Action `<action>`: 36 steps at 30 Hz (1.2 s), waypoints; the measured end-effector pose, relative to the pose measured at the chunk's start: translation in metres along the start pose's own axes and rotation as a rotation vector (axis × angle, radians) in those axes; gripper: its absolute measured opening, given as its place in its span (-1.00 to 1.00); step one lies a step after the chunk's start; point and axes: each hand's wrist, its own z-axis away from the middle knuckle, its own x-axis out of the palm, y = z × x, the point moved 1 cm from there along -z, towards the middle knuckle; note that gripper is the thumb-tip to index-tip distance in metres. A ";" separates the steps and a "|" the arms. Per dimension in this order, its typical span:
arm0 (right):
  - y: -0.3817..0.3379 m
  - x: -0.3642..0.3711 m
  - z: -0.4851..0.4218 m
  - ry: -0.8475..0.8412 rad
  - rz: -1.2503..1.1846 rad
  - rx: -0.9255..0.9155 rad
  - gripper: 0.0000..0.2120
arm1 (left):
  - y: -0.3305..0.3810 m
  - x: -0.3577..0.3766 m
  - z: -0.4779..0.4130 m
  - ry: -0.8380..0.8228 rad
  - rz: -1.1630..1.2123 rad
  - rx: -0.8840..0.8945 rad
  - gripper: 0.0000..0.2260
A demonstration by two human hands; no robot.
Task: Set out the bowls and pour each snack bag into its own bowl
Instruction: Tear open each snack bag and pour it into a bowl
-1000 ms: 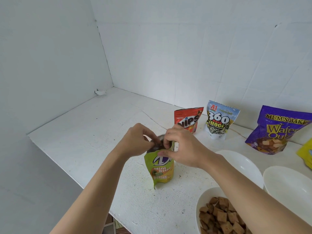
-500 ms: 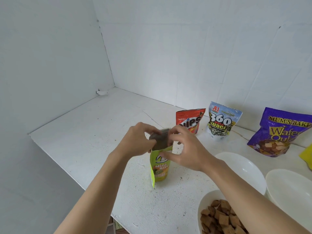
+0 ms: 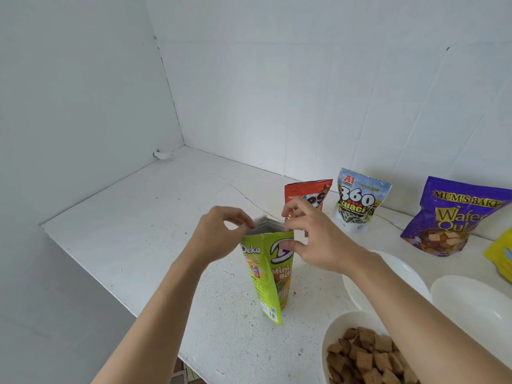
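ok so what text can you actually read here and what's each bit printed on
"Deka", "Mini Bit": green bag, held by left hand and right hand.
"A1", "360", "KUACI": white-blue bag.
"MUM'S BAKE", "Wafer": purple bag.
"...PS": red bag, partly hidden.
Smaller print: unreadable.

The green snack bag [image 3: 270, 275] is glossy printed film with a dull silvery lining. The bowls [image 3: 468, 297] look smooth white plastic. The white counter [image 3: 144, 217] is matt, rough and speckled.
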 end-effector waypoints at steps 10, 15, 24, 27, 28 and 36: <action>-0.004 0.003 0.006 -0.169 -0.081 0.055 -0.90 | 0.003 -0.006 0.012 -0.299 -0.147 0.210 -0.56; -0.007 0.002 0.008 -0.163 -0.036 0.061 -0.91 | -0.008 -0.012 0.011 -0.366 -0.116 0.310 -0.81; -0.015 0.003 0.006 -0.253 -0.021 0.069 -0.86 | -0.020 -0.009 0.002 -0.233 -0.222 0.390 -0.79; -0.012 0.004 0.005 -0.218 -0.023 0.093 -0.88 | -0.020 -0.007 0.002 -0.190 -0.216 0.411 -0.85; -0.010 0.005 0.006 -0.207 -0.012 0.107 -0.87 | -0.020 -0.004 0.003 -0.162 -0.213 0.422 -0.86; -0.026 0.002 0.010 -0.146 -0.194 0.160 -0.83 | -0.023 0.015 0.015 -0.003 -0.090 0.481 -0.89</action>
